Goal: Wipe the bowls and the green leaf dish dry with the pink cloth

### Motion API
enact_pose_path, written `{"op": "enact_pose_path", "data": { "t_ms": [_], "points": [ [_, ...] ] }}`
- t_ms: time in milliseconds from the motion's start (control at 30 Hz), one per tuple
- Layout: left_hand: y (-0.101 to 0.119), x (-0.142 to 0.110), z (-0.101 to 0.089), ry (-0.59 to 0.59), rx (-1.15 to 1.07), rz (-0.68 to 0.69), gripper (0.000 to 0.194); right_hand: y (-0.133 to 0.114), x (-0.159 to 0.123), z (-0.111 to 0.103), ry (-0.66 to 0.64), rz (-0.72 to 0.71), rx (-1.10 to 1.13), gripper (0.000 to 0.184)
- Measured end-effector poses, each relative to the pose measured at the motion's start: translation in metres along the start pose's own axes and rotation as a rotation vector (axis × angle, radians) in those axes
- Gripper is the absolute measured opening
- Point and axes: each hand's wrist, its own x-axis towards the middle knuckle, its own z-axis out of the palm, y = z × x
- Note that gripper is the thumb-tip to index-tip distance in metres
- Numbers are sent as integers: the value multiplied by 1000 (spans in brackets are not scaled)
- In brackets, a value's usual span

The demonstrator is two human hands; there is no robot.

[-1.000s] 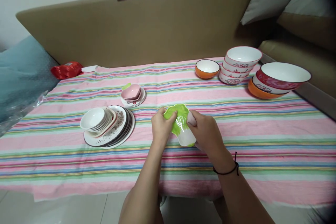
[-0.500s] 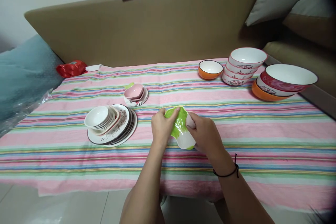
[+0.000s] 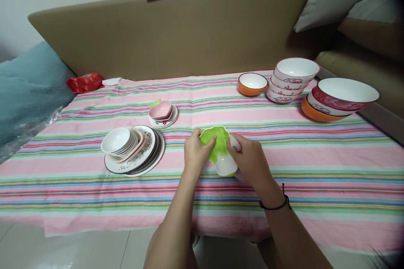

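A cabbage-shaped dish (image 3: 221,145), glossy green at the far end and white toward me, is held up over the striped cloth. My left hand (image 3: 196,151) grips its left side, thumb pressed on the inner face and fingers underneath. On the other side, my right hand (image 3: 249,155) is closed round a pale cloth (image 3: 235,143) against the dish's right edge. Part of that cloth also shows below the hand; the rest is hidden by my fingers. A black cord bracelet (image 3: 276,207) circles my right wrist.
Left stands a stack of plates (image 3: 112,166) with small white bowls (image 3: 116,139) on top. Behind it, a pink dish (image 3: 160,110) rests on small plates. An orange bowl (image 3: 251,88), stacked white bowls (image 3: 293,71) and larger nested bowls (image 3: 347,96) stand right, before the sofa back (image 3: 214,38).
Both hands stay on the dish, which has tilted and shifted slightly. The left thumb slid up its inner face, then back down. My right hand moved a little to the right with the cloth.
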Motion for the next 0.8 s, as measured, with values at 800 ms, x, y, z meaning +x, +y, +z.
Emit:
{"op": "enact_pose_path", "data": {
  "t_ms": [800],
  "points": [
    [3,-2,20,-6,-615,-73,25,5,-4,12,271,-137,-86,40]
  ]
}}
